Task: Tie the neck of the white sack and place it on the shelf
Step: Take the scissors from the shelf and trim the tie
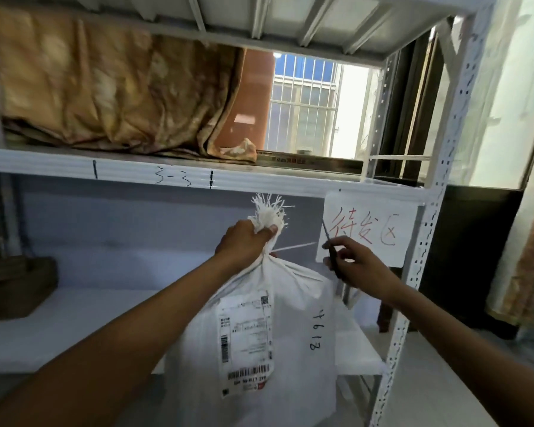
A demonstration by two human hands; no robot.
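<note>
The white woven sack (293, 328) hangs in front of the white metal shelf (179, 177), with a shipping label and the handwritten number 4613 on its side. My left hand (244, 241) grips its bunched neck just under the frayed top (270, 211). A thin white tie (293, 247) sticks out sideways from the neck toward my right hand (356, 266). That hand grips a slim dark tool (332, 251), whose tip points up next to the tie's end.
A brown blanket (105, 97) fills the upper shelf's left part. A paper sign with red characters (367, 229) hangs from the shelf beam. A dark bundle (16, 285) lies at the lower shelf's left. A perforated white upright (429, 241) stands to the right.
</note>
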